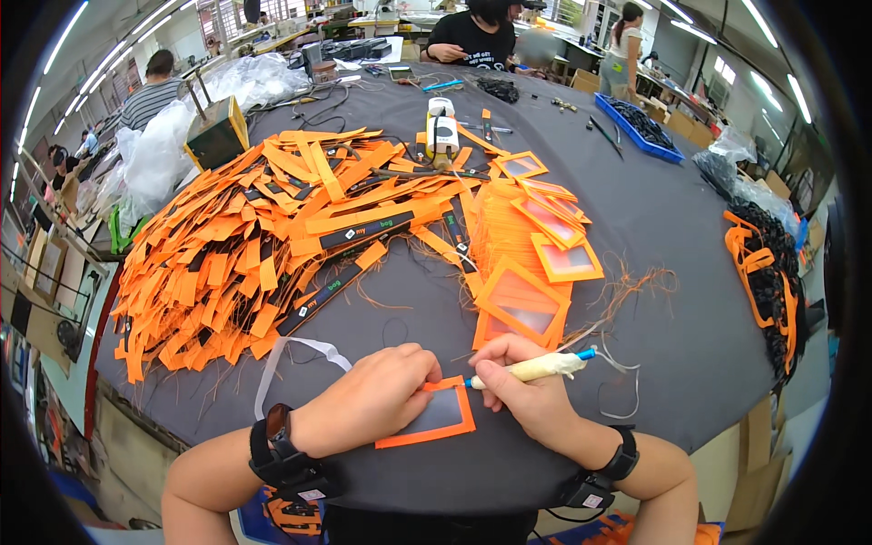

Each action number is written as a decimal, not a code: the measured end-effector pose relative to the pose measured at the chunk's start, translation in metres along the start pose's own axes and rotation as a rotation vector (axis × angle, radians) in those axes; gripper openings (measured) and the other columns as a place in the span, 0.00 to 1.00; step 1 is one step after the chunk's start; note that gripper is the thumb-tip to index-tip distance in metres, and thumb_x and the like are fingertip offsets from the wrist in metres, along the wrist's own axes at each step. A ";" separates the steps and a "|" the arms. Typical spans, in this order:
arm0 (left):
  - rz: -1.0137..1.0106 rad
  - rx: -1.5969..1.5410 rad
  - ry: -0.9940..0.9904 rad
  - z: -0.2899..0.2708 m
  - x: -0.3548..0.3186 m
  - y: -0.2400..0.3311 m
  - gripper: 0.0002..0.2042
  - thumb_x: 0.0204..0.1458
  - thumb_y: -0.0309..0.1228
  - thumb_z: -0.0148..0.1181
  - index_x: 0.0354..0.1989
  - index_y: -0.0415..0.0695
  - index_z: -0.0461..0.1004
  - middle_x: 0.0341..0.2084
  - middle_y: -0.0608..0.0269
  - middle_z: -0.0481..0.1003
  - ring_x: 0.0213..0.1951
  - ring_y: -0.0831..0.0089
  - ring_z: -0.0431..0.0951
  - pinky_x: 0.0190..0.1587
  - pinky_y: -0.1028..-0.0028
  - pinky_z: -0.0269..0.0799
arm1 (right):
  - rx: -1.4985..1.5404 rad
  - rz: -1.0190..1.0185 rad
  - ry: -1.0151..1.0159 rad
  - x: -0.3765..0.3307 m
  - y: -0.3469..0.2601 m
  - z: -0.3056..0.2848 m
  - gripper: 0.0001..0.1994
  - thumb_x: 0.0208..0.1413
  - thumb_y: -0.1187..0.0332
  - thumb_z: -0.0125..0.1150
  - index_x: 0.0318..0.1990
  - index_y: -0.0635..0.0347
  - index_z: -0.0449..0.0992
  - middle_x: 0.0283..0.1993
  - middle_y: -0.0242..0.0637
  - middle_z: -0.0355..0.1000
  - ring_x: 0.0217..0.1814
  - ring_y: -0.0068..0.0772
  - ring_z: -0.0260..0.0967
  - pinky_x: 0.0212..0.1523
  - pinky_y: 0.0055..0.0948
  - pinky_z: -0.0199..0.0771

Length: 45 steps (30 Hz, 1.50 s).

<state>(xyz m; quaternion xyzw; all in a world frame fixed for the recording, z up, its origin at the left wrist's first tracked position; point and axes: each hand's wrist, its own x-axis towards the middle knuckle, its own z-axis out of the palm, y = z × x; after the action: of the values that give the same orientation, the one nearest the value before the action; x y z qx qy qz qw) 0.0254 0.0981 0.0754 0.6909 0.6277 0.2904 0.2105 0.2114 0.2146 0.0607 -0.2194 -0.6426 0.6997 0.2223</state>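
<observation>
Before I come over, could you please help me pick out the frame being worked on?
On the dark grey table, go to the near edge. Under the left hand lies a flat, rectangular orange frame with a translucent window. Unlike the piled orange frames beyond, it lies alone, a cream pen-shaped tool at its corner.

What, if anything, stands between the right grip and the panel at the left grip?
Only the tool in the right grip, its tip at the upper right of the panel; nothing else visible intervenes.
</observation>
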 end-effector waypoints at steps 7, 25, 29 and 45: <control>-0.005 0.063 -0.110 -0.008 0.014 -0.002 0.05 0.47 0.25 0.59 0.31 0.37 0.72 0.28 0.53 0.73 0.31 0.58 0.76 0.35 0.66 0.72 | -0.099 -0.040 0.046 0.006 0.009 0.005 0.07 0.56 0.70 0.61 0.30 0.63 0.72 0.24 0.29 0.72 0.24 0.14 0.66 0.25 0.17 0.65; -0.079 0.006 -0.065 -0.003 0.015 -0.002 0.05 0.44 0.25 0.61 0.25 0.36 0.73 0.23 0.54 0.73 0.25 0.61 0.76 0.29 0.68 0.71 | -0.299 -0.051 -0.007 0.006 0.005 0.003 0.09 0.55 0.66 0.62 0.31 0.63 0.74 0.23 0.27 0.70 0.24 0.14 0.63 0.24 0.20 0.63; -0.092 -0.024 -0.072 -0.006 0.014 0.000 0.05 0.44 0.25 0.61 0.27 0.37 0.73 0.24 0.55 0.73 0.26 0.62 0.76 0.29 0.69 0.71 | -0.341 -0.048 -0.033 0.006 0.000 0.002 0.06 0.54 0.70 0.62 0.32 0.64 0.74 0.26 0.27 0.73 0.26 0.11 0.66 0.27 0.16 0.66; 0.009 0.081 -0.121 -0.008 0.017 0.001 0.05 0.46 0.25 0.60 0.28 0.37 0.72 0.26 0.55 0.72 0.29 0.58 0.75 0.32 0.66 0.71 | -0.321 -0.110 -0.009 0.006 0.005 0.003 0.07 0.55 0.68 0.62 0.31 0.62 0.73 0.21 0.28 0.70 0.22 0.15 0.63 0.22 0.21 0.63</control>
<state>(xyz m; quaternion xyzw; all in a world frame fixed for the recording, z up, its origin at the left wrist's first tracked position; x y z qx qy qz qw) 0.0214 0.1147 0.0840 0.7178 0.6222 0.2235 0.2187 0.2045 0.2152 0.0559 -0.2134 -0.7582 0.5758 0.2194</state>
